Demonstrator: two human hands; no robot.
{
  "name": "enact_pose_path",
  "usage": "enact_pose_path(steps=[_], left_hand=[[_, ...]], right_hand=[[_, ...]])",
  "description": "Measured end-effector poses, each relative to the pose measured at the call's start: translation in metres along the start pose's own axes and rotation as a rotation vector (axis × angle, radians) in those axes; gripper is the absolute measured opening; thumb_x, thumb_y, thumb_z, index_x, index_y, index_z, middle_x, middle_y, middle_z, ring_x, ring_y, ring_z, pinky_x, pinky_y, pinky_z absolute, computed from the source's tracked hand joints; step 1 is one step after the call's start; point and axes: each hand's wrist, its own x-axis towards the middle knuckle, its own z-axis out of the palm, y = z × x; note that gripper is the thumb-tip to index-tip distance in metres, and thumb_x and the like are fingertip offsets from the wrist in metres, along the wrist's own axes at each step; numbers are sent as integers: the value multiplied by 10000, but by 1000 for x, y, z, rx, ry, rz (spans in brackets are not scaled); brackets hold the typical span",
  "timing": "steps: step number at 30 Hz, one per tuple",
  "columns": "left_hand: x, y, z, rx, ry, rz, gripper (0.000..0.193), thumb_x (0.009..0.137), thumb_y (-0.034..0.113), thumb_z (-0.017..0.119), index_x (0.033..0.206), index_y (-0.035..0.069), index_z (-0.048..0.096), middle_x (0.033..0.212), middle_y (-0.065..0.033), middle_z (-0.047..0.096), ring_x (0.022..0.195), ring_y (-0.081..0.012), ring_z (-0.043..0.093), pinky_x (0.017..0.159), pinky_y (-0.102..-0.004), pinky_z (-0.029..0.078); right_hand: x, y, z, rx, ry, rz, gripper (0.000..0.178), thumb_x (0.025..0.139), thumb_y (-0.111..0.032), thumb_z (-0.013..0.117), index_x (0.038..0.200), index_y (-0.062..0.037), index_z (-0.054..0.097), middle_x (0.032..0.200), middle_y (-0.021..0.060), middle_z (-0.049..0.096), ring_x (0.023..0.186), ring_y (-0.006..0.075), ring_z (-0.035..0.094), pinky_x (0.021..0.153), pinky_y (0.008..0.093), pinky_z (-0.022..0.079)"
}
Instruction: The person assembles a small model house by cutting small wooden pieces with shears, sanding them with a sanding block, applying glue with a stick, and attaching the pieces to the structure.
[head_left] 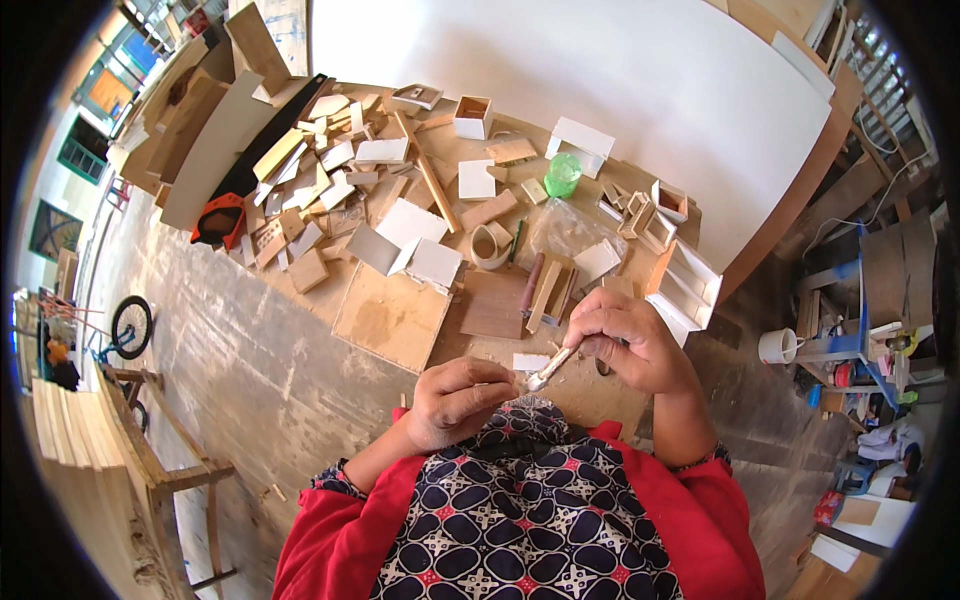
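My right hand (634,340) is closed on a slim, pale brush-like tool (548,371), held slanting down to the left in front of my chest. Its shiny whitish lower end reaches the fingertips of my left hand (458,400). Those fingers are pinched together; what lies between them, if anything, is too small to make out. Just beyond the tool a small white piece (531,361) lies on the work surface. Farther off are a brown wooden board (494,303), a dark reddish-brown rod (533,284) and narrow wood strips (545,292).
Wood offcuts (315,180) are heaped at the left, beside an orange-and-black handsaw (219,220). A green plastic container (563,176), a round cup (489,246) and small white boxes (473,118) stand farther back. A large white panel (560,60) rises behind; a white bucket (778,346) is at right.
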Motion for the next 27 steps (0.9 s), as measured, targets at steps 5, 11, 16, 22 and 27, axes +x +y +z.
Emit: enact_pose_path(steps=[5, 11, 16, 22, 27], left_hand=[[-5, 0, 2, -32, 45, -102, 227, 676, -80, 688, 881, 13, 656, 863, -104, 626, 776, -249, 648, 650, -318, 527], [-24, -26, 10, -377, 364, -545, 105, 782, -66, 660, 847, 7, 620, 861, -54, 626, 797, -152, 620, 704, -252, 492], [-52, -64, -1, -638, 671, -805, 68, 833, -25, 627, 895, -6, 606, 847, -40, 639, 798, -108, 599, 744, -233, 477], [-74, -90, -24, -554, 798, -837, 111, 822, 35, 647, 925, 18, 609, 865, -67, 658, 804, -133, 616, 744, -253, 482], [-87, -109, -29, -583, 802, -851, 110, 820, 56, 658, 910, 15, 610, 861, -55, 650, 796, -128, 610, 723, -243, 485]], right_hand=[[-5, 19, 1, 221, 131, 167, 106, 854, 32, 572, 946, 4, 617, 887, 46, 572, 716, 116, 550, 635, 221, 446], [5, 67, -4, 483, 619, 420, 146, 887, -78, 580, 1010, -41, 649, 728, -35, 561, 609, 48, 486, 563, 187, 401], [32, 144, -62, 230, 916, 420, 175, 888, -117, 590, 1044, -66, 650, 744, -45, 598, 593, 38, 498, 537, 191, 406], [78, 197, -100, -525, 820, 454, 190, 816, -145, 646, 991, -84, 690, 748, 54, 652, 671, 146, 606, 631, 283, 482], [107, 198, -88, -921, 592, 325, 291, 772, -154, 674, 1060, -112, 661, 1013, 116, 633, 813, 238, 626, 753, 344, 503]])
